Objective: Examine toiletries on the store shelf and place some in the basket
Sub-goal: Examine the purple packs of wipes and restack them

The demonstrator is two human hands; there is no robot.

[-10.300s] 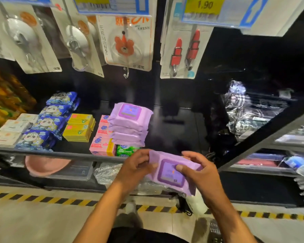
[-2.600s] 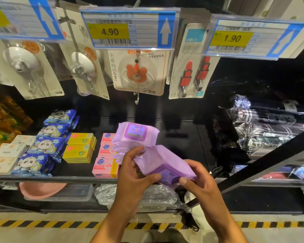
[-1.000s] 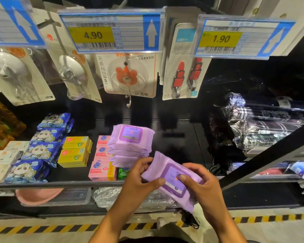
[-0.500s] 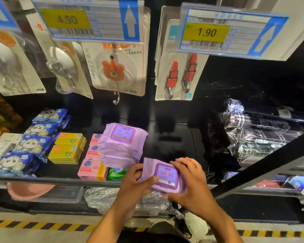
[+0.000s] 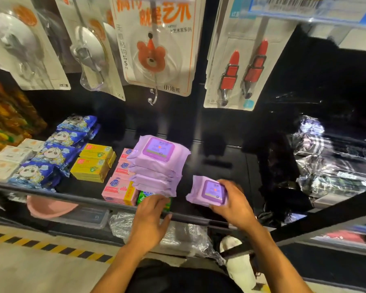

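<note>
While the basket is out of sight in the head view, the pack [image 5: 207, 190] sits low over the near part of the shelf [image 5: 220, 157], just right of the stack [image 5: 156, 161] of like packs and apart from it. The right hand [image 5: 235, 206] grips it from the near right side, fingers curled over its lidded top. The thumb is hidden, and whether the pack's underside already rests on the shelf cannot be told. The left hand [image 5: 150, 216] holds nothing. Its fingers are straight and a little apart, their tips at the green pack [image 5: 144, 197] under the stack's near edge, and contact is unclear.

The step looks like one of two: laying this pack on the shelf, or drawing it off toward the basket.

- **Laying it down:** keep it flat with the lid up, lower it onto the bare black surface, and loosen the fingers only once it lies steady. Keep it clear of the rail [image 5: 82, 199] along the near edge.
- **Taking it:** the soft wrapper will give, so a hold across its width serves better than a corner pinch. Lift it clear of the rail before pulling it near.

Either way the stack leans out over the smaller boxes beneath it, so the left hand should work gently below it, or steady it with a flat palm.
</note>
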